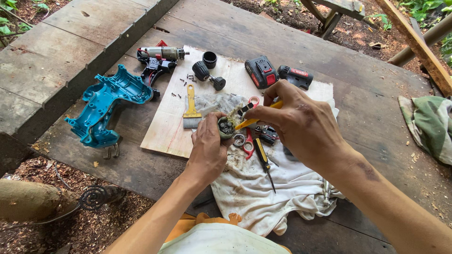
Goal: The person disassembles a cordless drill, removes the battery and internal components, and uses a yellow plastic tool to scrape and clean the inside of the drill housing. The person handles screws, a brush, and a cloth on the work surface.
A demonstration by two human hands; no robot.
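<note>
Outdoors, weathered grey planks formed a low bench set over wood chips and dirt, with green leaves at the edges of the head view. On it lay a pale plywood sheet and a stained white rag. The left hand held a small round gear housing just above the rag, its fingers clamped around the housing's side with the open face turned up, showing greasy small gears inside. The right hand was closed on a yellow-handled tool, its tip pointed at the housing's rim; what kind of tip it had could not be made out. The housing looked like a stiff, fairly light part, but slick with grease, so a grip around its outer wall seemed the safest hold, and its loose gears would likely spill if tipped. Beneath the hands lay red-handled scissors and a black and yellow screwdriver. On the plywood were a yellow-handled brush, scattered screws, a black chuck and a black ring. A stripped drill motor body lay at the sheet's far corner, a teal shell half to its left, and a black and red battery pack farther right. A green cloth lay well apart.
</note>
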